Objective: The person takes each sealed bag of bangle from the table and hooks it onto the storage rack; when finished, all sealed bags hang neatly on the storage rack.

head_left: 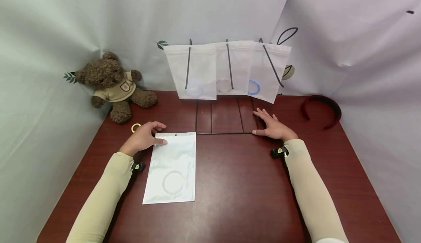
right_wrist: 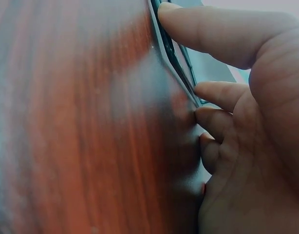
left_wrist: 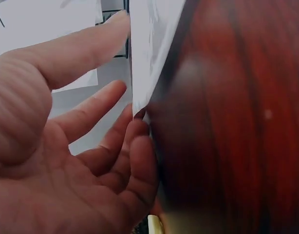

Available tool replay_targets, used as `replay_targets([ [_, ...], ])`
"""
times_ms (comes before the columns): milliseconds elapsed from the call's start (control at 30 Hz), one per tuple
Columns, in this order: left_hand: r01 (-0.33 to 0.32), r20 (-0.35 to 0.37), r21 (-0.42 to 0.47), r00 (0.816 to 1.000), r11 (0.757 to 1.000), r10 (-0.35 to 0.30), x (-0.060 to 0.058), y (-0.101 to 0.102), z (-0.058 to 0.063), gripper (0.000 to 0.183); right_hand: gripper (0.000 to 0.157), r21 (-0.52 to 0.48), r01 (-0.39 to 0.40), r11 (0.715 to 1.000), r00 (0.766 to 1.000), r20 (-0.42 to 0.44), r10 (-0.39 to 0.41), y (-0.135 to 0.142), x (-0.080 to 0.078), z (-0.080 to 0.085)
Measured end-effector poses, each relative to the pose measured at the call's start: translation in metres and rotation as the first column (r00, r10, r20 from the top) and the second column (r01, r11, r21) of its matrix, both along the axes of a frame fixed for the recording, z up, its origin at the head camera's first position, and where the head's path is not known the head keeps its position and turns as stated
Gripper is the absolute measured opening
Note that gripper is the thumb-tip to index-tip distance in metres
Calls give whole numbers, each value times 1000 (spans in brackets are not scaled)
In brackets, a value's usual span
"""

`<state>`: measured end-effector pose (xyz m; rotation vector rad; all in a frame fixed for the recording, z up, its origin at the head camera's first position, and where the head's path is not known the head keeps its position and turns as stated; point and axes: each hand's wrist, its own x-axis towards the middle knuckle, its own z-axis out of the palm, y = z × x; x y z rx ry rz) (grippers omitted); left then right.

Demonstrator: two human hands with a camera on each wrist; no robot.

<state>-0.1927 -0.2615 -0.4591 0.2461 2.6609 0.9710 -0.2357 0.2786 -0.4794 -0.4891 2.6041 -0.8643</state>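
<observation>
A white zip bag (head_left: 169,166) with a round ring-like shape showing through it lies on the table. At its upper left corner is my left hand (head_left: 144,137), thumb over the bag and the other fingers loosely bent beyond its edge. In the left wrist view the bag's corner (left_wrist: 144,92) comes down to the fingertips. My right hand (head_left: 271,125) rests at the front right corner of a black wire rack (head_left: 227,133), fingers spread and thumb tip at the front rail. Three white bags (head_left: 198,64) hang from the rack's prongs, a blue ring (head_left: 254,87) showing in the rightmost.
A brown teddy bear (head_left: 112,82) in a beige top sits at the back left. Close behind my left hand lies a small yellow ring (head_left: 135,127). A dark red headband (head_left: 323,107) is at the back right. White curtains (head_left: 42,71) enclose the table (head_left: 243,184).
</observation>
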Motion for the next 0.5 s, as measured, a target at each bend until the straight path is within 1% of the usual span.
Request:
replay_targets([
  [67,18,0,-30,1000,999,-18,0,2,1,58,93,1,4,1000,1000,-2,-4,1,1,0],
  [167,41,7,-41,999,998,-41,0,4,2,52,92,5,12,1000,1000,-12,-12,0,2,2],
  [267,58,11,-20,998,998,-58,0,5,4,41,90,-1,9,1000,999,-36,-9,-3,3,4],
  [367,73,-1,12,997,997,-73,1,6,4,29,87,-1,4,1000,998,-63,-4,-7,5,5],
  [500,61,-27,60,998,996,-59,3,8,6,21,85,7,5,1000,996,-84,-5,-10,4,7],
])
